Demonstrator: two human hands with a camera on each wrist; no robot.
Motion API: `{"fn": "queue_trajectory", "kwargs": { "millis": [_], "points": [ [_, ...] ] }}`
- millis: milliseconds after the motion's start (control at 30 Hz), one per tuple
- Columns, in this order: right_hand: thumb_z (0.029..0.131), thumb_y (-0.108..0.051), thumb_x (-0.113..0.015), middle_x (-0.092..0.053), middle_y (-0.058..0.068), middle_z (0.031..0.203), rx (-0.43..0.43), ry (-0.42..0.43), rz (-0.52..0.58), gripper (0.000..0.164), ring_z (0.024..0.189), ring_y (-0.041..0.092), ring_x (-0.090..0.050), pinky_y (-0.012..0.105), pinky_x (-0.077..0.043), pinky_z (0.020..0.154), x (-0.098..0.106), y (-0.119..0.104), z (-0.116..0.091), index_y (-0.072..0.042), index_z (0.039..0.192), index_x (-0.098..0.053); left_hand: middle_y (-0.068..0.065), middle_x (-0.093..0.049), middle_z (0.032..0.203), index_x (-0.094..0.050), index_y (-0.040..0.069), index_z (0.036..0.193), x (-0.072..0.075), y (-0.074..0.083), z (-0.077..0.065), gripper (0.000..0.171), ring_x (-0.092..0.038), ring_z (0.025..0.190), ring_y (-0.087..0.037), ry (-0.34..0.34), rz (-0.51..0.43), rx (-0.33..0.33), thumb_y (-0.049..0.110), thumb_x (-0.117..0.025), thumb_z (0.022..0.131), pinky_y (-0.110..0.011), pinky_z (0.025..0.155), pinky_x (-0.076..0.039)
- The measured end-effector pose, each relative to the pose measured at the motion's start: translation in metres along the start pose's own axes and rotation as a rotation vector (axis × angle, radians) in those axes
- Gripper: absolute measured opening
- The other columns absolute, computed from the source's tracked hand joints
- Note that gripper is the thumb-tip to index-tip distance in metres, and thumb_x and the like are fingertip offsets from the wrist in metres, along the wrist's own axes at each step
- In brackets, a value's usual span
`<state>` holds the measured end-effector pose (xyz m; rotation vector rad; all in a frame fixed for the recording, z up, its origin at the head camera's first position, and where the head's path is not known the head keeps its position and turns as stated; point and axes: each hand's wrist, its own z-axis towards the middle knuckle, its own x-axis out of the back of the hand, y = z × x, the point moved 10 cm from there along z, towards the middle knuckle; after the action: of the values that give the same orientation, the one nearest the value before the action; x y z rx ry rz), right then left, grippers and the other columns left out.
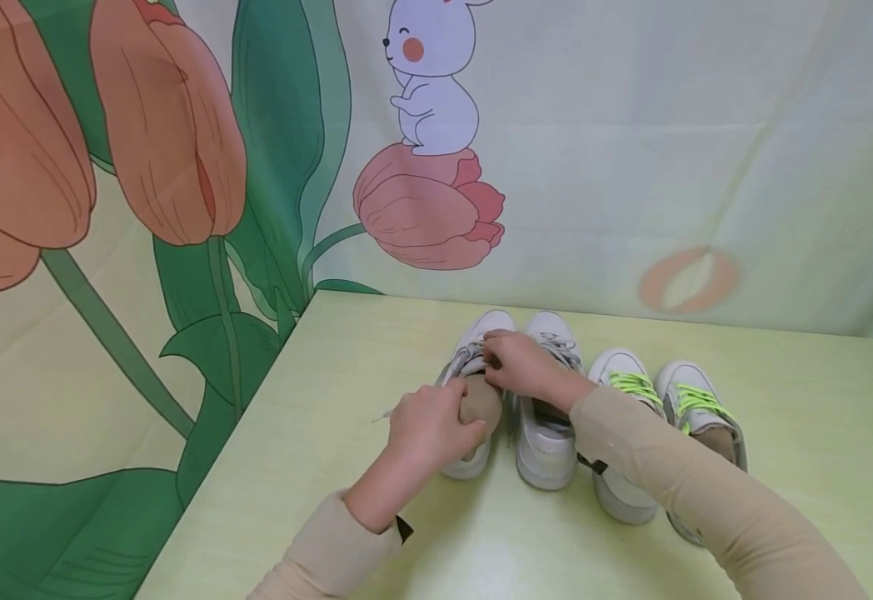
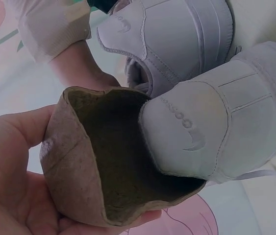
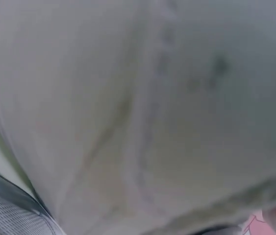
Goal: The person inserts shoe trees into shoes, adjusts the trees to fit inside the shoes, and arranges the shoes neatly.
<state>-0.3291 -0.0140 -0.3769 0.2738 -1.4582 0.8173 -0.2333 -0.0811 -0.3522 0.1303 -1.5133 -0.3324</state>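
Observation:
Two white sneakers with grey laces stand side by side on the pale green table (image 1: 331, 350). My left hand (image 1: 425, 425) grips the brown-lined collar (image 2: 79, 166) of the left sneaker (image 1: 492, 322), thumb and palm (image 2: 10, 186) wrapped round its edge. Its white heel (image 2: 206, 132) faces the left wrist camera. My right hand (image 1: 519, 364) reaches across and pinches the grey lace over that shoe's tongue. The second white sneaker (image 1: 547, 446) sits right beside it, partly under my right forearm. The right wrist view is filled by a blurred white shoe surface (image 3: 128, 122).
A pair of white sneakers with neon green laces (image 1: 631, 385) (image 1: 699, 402) stands to the right, partly hidden by my right sleeve. A loose lace end (image 1: 382, 414) trails left on the table. A tulip-and-rabbit backdrop (image 1: 429, 125) hangs behind; the table's left edge (image 1: 226, 450) is near.

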Motion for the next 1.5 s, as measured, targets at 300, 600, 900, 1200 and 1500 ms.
{"fn": "queue_trajectory", "kwargs": {
  "millis": [300,600,900,1200,1500],
  "points": [
    [0.079,-0.007,-0.058,-0.057,0.016,0.114,0.093,0.026,0.036,0.005,0.094,0.025,-0.058,0.033,-0.047,0.076,0.001,-0.004,-0.008,-0.005,0.077,-0.062,-0.009,-0.063,0.077,-0.058,0.011,0.103,0.002,0.002,-0.003,0.041,-0.059,0.064,-0.027,0.057,0.021,-0.014,0.039,-0.063,0.073,-0.031,0.045,-0.038],
    [0.077,-0.003,-0.058,-0.055,0.020,0.118,0.121,0.030,0.144,0.007,0.106,0.030,-0.054,0.031,-0.046,0.073,0.003,0.000,-0.011,-0.005,0.070,-0.060,-0.009,-0.061,0.069,-0.058,0.009,0.094,0.003,0.003,-0.002,0.038,-0.059,0.060,-0.027,0.107,0.028,-0.016,0.039,-0.064,0.072,-0.032,0.045,-0.039],
    [0.077,-0.007,-0.056,-0.056,0.020,0.114,0.167,0.055,0.217,0.009,0.105,0.031,-0.054,0.032,-0.046,0.076,0.004,0.003,-0.012,-0.006,0.071,-0.062,-0.005,-0.058,0.066,-0.057,0.007,0.092,0.000,0.008,0.003,0.039,-0.058,0.061,-0.025,0.099,0.058,-0.026,0.041,-0.063,0.074,-0.031,0.045,-0.039],
    [0.079,-0.006,-0.058,-0.054,0.020,0.118,0.104,0.041,0.156,0.006,0.106,0.030,-0.054,0.033,-0.046,0.075,0.001,0.001,-0.010,-0.005,0.074,-0.061,-0.003,-0.065,0.096,-0.048,0.013,0.122,-0.004,-0.004,-0.002,0.063,-0.061,0.073,-0.021,0.184,-0.052,-0.002,0.051,-0.060,0.073,-0.032,0.049,-0.041],
    [0.079,-0.008,-0.059,-0.056,0.019,0.116,0.121,0.085,0.113,0.004,0.105,0.029,-0.055,0.035,-0.046,0.077,0.004,0.001,-0.011,-0.007,0.076,-0.061,-0.001,-0.031,0.142,-0.025,0.020,0.139,-0.033,-0.033,-0.010,0.092,-0.036,0.125,-0.025,0.074,-0.610,0.078,0.055,-0.067,0.066,-0.047,0.094,-0.036]
  ]
}}
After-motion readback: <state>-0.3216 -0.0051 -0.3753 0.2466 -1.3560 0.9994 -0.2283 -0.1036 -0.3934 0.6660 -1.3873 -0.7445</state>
